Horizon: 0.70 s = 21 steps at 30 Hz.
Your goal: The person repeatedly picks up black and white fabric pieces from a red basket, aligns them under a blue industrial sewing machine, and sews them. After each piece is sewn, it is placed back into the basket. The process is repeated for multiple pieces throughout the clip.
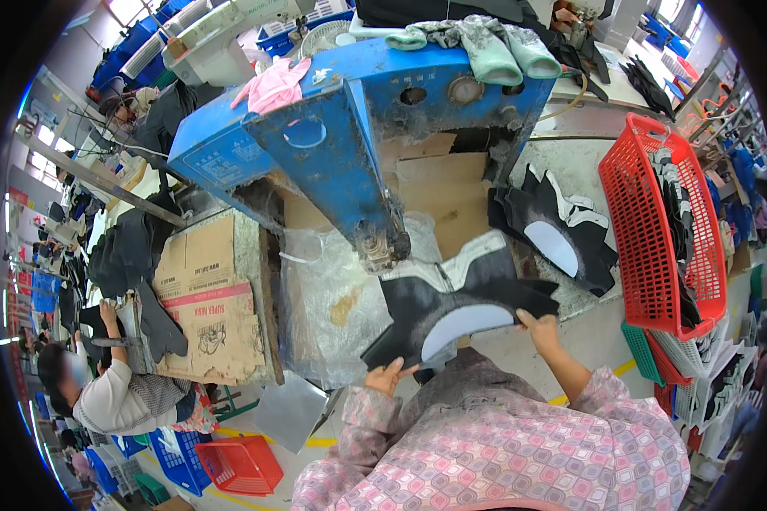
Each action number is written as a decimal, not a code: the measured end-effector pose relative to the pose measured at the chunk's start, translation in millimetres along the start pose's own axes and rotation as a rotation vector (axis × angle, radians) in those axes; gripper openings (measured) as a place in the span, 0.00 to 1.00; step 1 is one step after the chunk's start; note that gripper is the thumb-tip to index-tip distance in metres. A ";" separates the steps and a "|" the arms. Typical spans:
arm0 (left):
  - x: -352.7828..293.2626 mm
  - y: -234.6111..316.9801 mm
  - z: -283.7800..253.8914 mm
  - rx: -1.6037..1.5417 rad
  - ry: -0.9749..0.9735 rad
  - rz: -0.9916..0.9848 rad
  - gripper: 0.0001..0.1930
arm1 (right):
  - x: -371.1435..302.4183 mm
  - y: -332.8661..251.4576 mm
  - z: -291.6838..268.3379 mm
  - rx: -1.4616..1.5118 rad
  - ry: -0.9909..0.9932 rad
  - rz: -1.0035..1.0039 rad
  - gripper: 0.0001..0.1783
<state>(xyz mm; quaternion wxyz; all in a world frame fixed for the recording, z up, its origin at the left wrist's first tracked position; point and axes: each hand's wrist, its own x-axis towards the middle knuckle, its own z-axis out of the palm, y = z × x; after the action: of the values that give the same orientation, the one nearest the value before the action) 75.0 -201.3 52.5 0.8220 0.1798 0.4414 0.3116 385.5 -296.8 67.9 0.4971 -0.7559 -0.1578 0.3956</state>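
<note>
A black flat shoe-upper piece (409, 307) with a white half-oval and a pale, notched far edge is stretched between my two hands, below the head of a blue machine (332, 162). My left hand (389, 375) pinches its near left corner. On the right, my right hand (541, 330) grips the near edge with thumb and fingers. The machine's worn metal head (379, 247) is just beyond the far edge; I cannot tell whether they touch. To the right lies a stack of similar black pieces (562, 238) with a white oval on top.
A red basket (614, 170) holding more pieces stands at the right. Cardboard (204, 315) covers the table at the left, beside plastic sheeting (324, 298). Green-and-white gloves (486, 51) and a pink cloth (273, 85) lie on the machine. Another person (128, 392) works at far left.
</note>
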 end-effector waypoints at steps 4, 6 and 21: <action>12.7 5.2 13.5 -0.017 0.088 0.083 0.17 | 32.8 -1.7 7.0 -0.024 0.026 -0.131 0.20; 15.7 4.6 17.9 -0.090 0.038 0.138 0.15 | 36.0 -0.7 6.6 0.075 0.043 -0.090 0.18; 52.0 38.0 -5.4 -0.041 0.276 0.011 0.14 | 67.1 -22.1 53.9 -0.003 -0.143 -0.010 0.20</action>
<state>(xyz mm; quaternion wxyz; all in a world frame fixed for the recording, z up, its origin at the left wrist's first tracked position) 78.6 -138.1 39.4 0.7552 0.1212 0.5428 0.3469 391.0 -210.5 47.3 0.4854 -0.7256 -0.1971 0.4461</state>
